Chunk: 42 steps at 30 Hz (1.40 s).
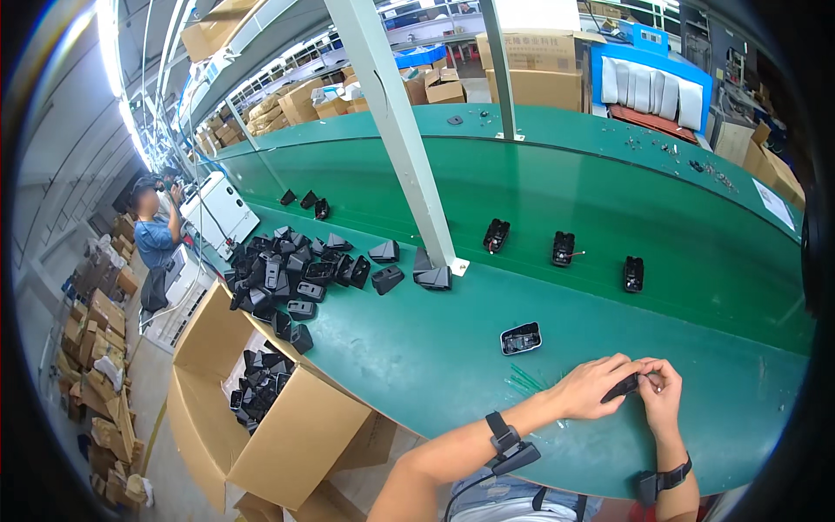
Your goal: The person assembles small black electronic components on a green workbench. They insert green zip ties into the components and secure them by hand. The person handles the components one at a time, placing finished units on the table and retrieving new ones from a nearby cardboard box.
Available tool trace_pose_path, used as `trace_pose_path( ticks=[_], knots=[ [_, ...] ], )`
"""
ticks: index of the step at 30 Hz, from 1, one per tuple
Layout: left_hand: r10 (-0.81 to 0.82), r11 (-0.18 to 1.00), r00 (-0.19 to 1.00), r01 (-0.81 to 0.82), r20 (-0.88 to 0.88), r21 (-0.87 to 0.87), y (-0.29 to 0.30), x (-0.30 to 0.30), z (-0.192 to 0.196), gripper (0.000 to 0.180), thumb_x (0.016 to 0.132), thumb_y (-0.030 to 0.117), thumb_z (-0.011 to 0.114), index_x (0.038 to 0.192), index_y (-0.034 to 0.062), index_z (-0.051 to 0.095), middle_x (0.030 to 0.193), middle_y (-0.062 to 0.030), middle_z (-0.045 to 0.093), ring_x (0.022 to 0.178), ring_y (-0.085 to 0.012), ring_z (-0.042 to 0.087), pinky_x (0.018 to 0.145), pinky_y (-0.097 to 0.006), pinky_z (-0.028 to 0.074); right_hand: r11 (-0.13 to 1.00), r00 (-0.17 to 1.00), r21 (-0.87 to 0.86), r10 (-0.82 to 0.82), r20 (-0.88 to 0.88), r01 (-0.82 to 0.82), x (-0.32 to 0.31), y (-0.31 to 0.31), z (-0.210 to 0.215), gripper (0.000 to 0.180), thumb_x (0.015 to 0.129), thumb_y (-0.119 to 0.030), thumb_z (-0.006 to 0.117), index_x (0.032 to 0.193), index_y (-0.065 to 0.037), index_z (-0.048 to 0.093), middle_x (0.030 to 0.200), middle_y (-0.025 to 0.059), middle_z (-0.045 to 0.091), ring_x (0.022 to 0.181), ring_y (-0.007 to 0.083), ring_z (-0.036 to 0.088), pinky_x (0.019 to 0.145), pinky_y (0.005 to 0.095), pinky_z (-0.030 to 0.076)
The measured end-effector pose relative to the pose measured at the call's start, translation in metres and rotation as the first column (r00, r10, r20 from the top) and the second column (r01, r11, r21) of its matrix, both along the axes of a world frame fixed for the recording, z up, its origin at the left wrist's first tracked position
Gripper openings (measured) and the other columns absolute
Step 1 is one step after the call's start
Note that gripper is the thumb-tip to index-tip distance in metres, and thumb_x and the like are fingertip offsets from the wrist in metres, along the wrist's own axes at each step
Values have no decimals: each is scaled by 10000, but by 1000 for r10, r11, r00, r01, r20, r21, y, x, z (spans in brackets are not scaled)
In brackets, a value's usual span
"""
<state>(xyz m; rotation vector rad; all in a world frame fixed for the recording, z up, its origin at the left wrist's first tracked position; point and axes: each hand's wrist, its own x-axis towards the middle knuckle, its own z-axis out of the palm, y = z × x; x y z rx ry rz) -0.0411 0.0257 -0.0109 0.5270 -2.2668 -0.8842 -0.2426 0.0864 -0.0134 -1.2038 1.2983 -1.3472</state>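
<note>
Over the near right part of the green bench, my left hand (591, 385) is closed around a small black plastic part (620, 388). My right hand (661, 393) meets it at the part's right end, thumb and fingers pinched together there. What exactly lies between the right fingertips is too small to make out. Beyond my left hand rests an open black housing with a pale rim (521, 338), its hollow side up. Thin green strips (524, 379) lie beside my left wrist, partly covered by the forearm.
A pile of black plastic housings (291, 265) covers the bench's left side. Below it stands an open cardboard box (296, 435) holding more. Several open housings, one a black housing (563, 249), sit on the brighter green strip behind. A metal post (396, 130) rises mid-bench. A person (156, 226) is at far left.
</note>
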Motion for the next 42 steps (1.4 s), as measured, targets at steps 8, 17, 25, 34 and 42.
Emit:
trace_pose_path(
  ticks=[8,17,25,34,42],
  knots=[
    [-16,1000,1000,16,12,3,-1,0,-3,649,775,124,687,1378,65,455,1248,-134,537,1070,-364,601,879,-437,537,993,999,-107,47,-3,-47,-3,-1,-8,143,843,136,500,899,33,583,1147,120,570,861,107,595,725,233,518],
    [4,1000,1000,-4,1,-2,0,0,2,662,762,99,692,1382,89,462,1260,-130,531,1083,-358,589,886,-444,514,999,999,-49,-14,32,16,2,-1,4,150,873,130,497,936,38,597,1166,114,580,851,107,630,716,239,551],
    [22,998,999,-19,47,-62,-1,0,-1,713,738,92,705,1402,85,444,1255,-132,534,1077,-341,578,879,-433,467,997,999,-62,-38,32,40,2,-1,4,95,882,106,554,925,32,594,1168,105,573,813,103,636,709,234,554],
    [5,998,997,-1,-73,59,5,-2,3,732,743,95,701,1414,41,413,1222,-174,578,1093,-380,587,929,-455,474,1000,998,15,-16,59,15,4,5,14,103,880,80,594,949,5,578,1059,74,641,785,76,612,688,210,520],
    [-54,932,971,134,-235,338,2,-9,0,670,790,76,682,1403,24,417,1348,-192,557,1210,-345,585,1022,-413,466,994,998,-92,-62,-8,61,0,1,5,139,888,53,626,1023,20,615,1112,112,668,989,145,639,882,270,518]
  ],
)
